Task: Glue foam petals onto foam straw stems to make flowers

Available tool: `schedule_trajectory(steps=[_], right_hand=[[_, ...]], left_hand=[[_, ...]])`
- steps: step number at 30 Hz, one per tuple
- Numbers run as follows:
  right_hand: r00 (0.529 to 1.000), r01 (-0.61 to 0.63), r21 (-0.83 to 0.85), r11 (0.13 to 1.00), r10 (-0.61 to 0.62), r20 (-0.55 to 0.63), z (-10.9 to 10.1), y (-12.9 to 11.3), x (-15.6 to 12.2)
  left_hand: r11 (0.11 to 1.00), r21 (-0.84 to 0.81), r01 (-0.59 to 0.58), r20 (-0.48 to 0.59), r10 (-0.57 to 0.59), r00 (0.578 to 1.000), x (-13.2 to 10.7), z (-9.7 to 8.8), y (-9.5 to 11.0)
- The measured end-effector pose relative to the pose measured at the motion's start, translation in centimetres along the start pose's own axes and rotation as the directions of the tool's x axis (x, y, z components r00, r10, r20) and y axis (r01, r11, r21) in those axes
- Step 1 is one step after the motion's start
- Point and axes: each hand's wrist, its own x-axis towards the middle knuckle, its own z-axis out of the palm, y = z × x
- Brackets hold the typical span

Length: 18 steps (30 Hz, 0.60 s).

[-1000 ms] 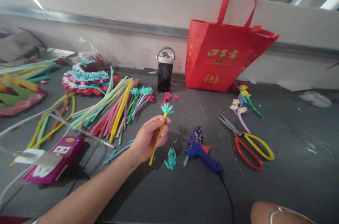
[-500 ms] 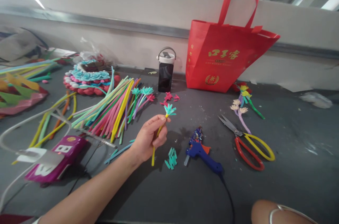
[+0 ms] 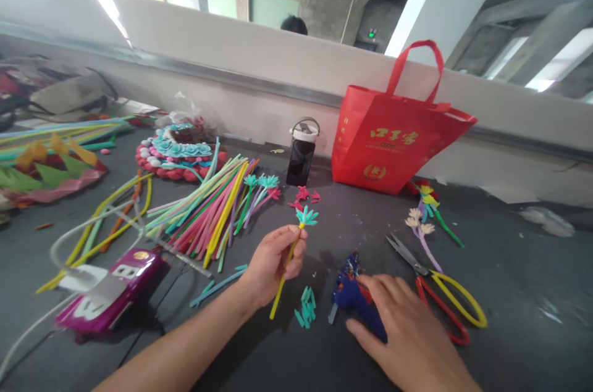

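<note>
My left hand (image 3: 273, 262) pinches a yellow stick topped with a teal flower (image 3: 306, 216), holding it upright and slightly tilted above the dark table. My right hand (image 3: 405, 330) lies over the blue glue gun (image 3: 345, 293) on the table, its fingers spread across the gun's handle and touching it. Whether it grips the gun is not clear. Several small teal petal pieces (image 3: 306, 310) lie between the two hands.
Scissors with red and yellow handles (image 3: 440, 296) lie right of the gun. A bundle of coloured sticks (image 3: 208, 207), a purple device (image 3: 111, 287), a dark bottle (image 3: 301, 154), a red bag (image 3: 393, 133) and finished flowers (image 3: 424, 216) surround the hands.
My right hand has come into view and settled on the glue gun. The camera has tilted up. My left hand still holds the flower stick in about the same place.
</note>
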Motion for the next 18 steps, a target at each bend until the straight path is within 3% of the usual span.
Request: schedule_trajectory(steps=[3,6,13,16,18], right_hand=[[0.989,-0.115,-0.022,0.993,0.117,0.096,3.8,1.4,-2.3],[0.976,-0.197,0.021,0.98,0.195,0.095,5.6,1.9,-3.5],[0.95,-0.288,0.006,0.957,0.286,0.123,6.1,2.4,-4.0],[0.926,-0.359,0.155,0.92,0.331,0.181,6.0,3.1,-4.6],[0.893,-0.45,0.306,0.839,0.412,0.182,5.4,3.3,-4.9]], left_hand=[[1.0,-0.01,0.021,0.032,-0.021,0.999,-0.1,0.0,-0.2],[0.999,-0.013,0.041,0.043,-0.04,0.998,-0.1,-0.1,-0.3],[1.0,-0.019,0.021,-0.001,-0.021,1.0,0.0,-0.2,0.0],[0.999,-0.021,0.027,-0.004,-0.027,1.0,0.0,-0.2,0.1],[0.999,-0.022,0.026,-0.002,-0.027,1.0,-0.1,-0.2,0.2]])
